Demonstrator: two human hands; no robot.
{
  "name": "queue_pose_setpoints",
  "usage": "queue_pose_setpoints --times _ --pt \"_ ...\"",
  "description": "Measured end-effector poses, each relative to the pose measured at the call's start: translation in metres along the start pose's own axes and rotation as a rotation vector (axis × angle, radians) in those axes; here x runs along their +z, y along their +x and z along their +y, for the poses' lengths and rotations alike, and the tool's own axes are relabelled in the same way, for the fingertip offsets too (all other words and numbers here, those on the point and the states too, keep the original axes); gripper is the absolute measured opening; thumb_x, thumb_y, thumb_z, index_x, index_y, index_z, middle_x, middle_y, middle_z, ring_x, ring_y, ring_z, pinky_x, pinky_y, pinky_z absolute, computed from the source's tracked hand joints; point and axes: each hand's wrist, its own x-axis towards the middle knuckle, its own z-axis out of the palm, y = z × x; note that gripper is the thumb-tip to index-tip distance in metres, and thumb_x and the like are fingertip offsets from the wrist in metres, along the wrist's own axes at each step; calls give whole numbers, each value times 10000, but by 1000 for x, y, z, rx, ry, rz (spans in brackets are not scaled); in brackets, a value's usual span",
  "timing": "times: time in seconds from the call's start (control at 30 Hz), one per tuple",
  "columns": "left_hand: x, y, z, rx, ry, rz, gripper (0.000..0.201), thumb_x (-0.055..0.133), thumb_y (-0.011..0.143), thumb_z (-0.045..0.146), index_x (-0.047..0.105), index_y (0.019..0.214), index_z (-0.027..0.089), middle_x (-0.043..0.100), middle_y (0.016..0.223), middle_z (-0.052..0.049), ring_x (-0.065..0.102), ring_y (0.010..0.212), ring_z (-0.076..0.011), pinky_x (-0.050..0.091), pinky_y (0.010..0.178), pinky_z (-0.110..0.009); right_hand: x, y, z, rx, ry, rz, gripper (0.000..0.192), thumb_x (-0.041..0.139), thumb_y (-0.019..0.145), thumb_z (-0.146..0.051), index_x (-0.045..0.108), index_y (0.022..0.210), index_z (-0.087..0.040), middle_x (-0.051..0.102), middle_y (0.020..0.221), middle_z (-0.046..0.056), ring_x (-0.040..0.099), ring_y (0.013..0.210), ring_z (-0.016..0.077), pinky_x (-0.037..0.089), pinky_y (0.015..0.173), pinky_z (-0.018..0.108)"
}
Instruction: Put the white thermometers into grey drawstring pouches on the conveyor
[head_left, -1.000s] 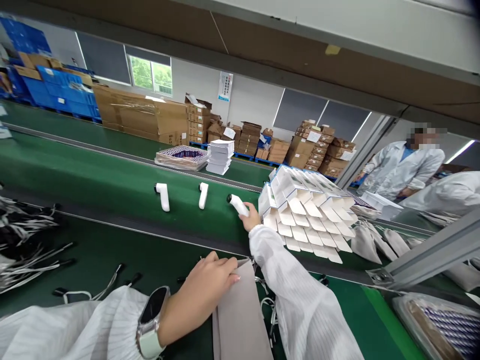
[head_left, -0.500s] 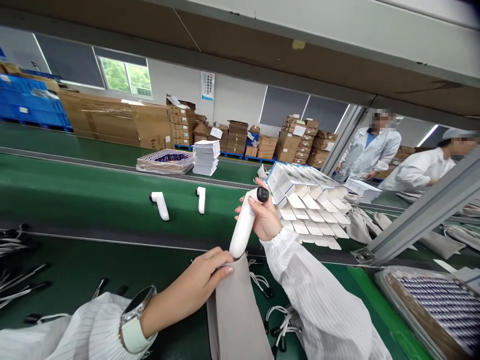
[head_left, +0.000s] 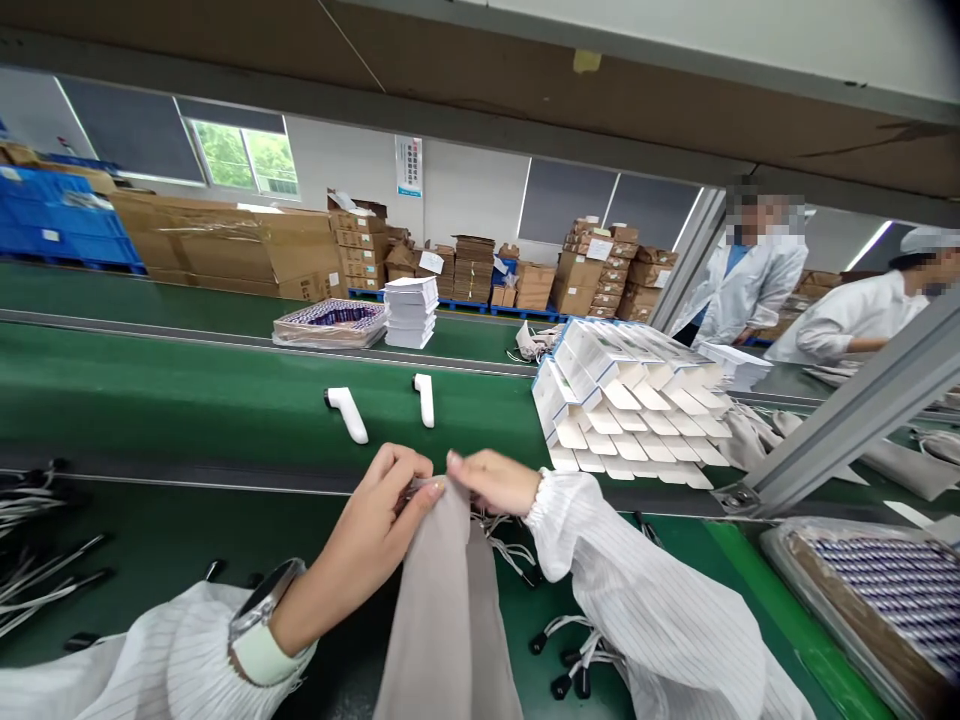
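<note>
At the middle of the view, a grey fabric pouch (head_left: 442, 600) hangs with its mouth at the top, between my two hands. My left hand (head_left: 382, 510), wearing a watch, pinches the left side of the pouch's mouth. From the right, my right hand (head_left: 495, 482) closes thumb and fingers on the opposite side of the mouth. The white handheld device with a black end seen earlier is out of sight; the pouch's inside is hidden. Ahead on the green belt lie two similar white devices (head_left: 348, 414) with bent heads.
Open white boxes (head_left: 630, 400) stand stacked at the right, beside a metal post (head_left: 847, 410). Short white cables (head_left: 585, 650) with black ends lie under my right forearm, others (head_left: 30, 560) at far left. A patterned tray (head_left: 877, 590) sits lower right. Two people (head_left: 750, 270) stand behind.
The white device has dropped out of view at the pouch's mouth. My right hand has let go of it, moved down and taken hold of the pouch's edge. My left hand stays on the pouch.
</note>
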Motion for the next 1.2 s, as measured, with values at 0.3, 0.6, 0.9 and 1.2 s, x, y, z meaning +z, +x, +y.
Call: queue_pose_setpoints --times 0.3,0.6,0.9,1.2 --pt "-36 -23 52 -188 -395 -553 365 265 867 432 520 799 180 245 497 74 241 450 -71 230 421 -170 -55 -11 9 -279 124 641 440 412 730 -552 548 653 -141 466 408 -33 293 327 42 213 333 181" --pt "-20 -25 45 89 -178 -332 256 294 881 333 499 992 226 520 947 -26 502 862 -140 428 755 -244 12 -2 -12 -351 214 -74 299 701 468 -238 512 684 -154 560 631 -29 526 592 100 440 586 239" --pt "46 -48 1 147 501 -382 615 478 790 394 233 1328 223 328 1350 -102 308 1199 -327 326 909 -485 -101 -9 36 324 -508 1274 503 564 616 -390 464 1063 -181 584 858 71 561 839 249 405 741 354" --pt "40 -22 -22 137 358 -439 482 422 745 112 376 1216 201 466 1190 -72 361 1112 -247 282 896 -402 -66 29 72 279 -1045 894 446 484 751 -311 428 1187 -240 455 1183 112 442 1059 258 342 833 358"
